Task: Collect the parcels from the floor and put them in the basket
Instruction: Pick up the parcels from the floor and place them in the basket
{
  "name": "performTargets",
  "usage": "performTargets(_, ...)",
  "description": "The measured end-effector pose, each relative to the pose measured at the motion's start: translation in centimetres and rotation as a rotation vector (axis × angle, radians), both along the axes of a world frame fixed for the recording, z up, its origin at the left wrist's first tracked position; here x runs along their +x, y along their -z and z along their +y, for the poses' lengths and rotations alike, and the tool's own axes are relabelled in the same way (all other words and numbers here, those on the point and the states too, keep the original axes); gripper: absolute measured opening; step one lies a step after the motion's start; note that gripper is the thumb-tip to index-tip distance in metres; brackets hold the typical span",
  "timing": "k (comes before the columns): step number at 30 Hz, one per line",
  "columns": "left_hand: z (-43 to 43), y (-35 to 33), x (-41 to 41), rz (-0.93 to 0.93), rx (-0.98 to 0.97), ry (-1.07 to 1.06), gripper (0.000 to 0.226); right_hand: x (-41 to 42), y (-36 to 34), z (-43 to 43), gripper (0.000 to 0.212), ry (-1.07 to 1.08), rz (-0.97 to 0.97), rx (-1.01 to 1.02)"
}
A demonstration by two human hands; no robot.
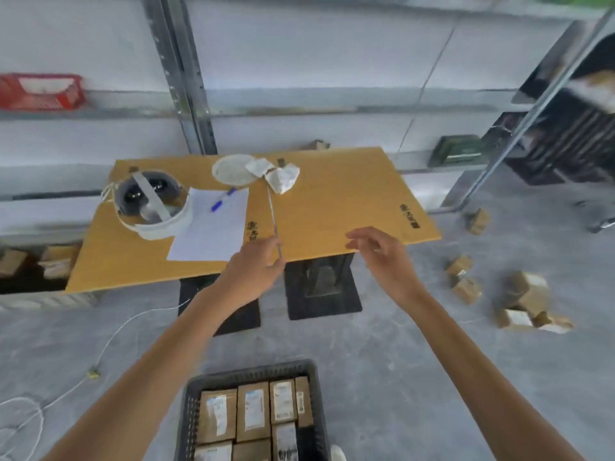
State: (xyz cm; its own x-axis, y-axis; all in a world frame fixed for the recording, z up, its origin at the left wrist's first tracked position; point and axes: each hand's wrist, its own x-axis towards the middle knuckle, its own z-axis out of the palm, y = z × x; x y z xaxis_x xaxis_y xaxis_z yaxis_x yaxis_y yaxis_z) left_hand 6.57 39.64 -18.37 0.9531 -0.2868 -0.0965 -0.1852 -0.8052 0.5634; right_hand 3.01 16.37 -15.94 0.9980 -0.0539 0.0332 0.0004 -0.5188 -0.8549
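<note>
The dark slatted basket (249, 372) at the near edge holds rows of packed parcels (254, 410). The loose parcels (527, 292) lie scattered on the floor (416, 361) to the right of the desk (349, 201), well apart from both hands. The left hand (256, 269) hangs at the desk's near edge with fingers loosely curled, and I cannot tell whether they pinch anything; the right hand (379, 254) beside it has fingers apart and relaxed, holding nothing. The loose parcels look like light, stiff little cardboard boxes with smooth labels, probably best gripped across two opposite flat sides.
</note>
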Motion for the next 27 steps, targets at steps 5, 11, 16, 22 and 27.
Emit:
performTargets(5,-5.9,-7.6,-1.4,-0.351,-0.126,0.021,0.049,-4.3,-6.8,-2.7,0.023,0.161,-0.208,0.113)
performTargets(11,-14.7,-9.0,-3.1,-0.378,-0.117,0.181,0.064,-8.4,-6.4,-9.3,0.021,0.435,-0.245,0.344)
performTargets(16,-24.1,-7.2,-4.1,-0.241,-0.148,0.291,0.062,-11.5,-3.8,-18.8,0.024,0.682,-0.263,0.431)
performTargets(22,-39.4,-4.9,-3.3,-0.226,-0.148,0.399,0.058,-14.2,-1.2,-35.6,0.026,0.807,-0.164,0.453)
performTargets(27,-51.2,-4.4,-3.1,-0.208,-0.264,0.379,0.05,-16.7,-1.7,-49.8,0.03,0.976,-0.173,0.481)
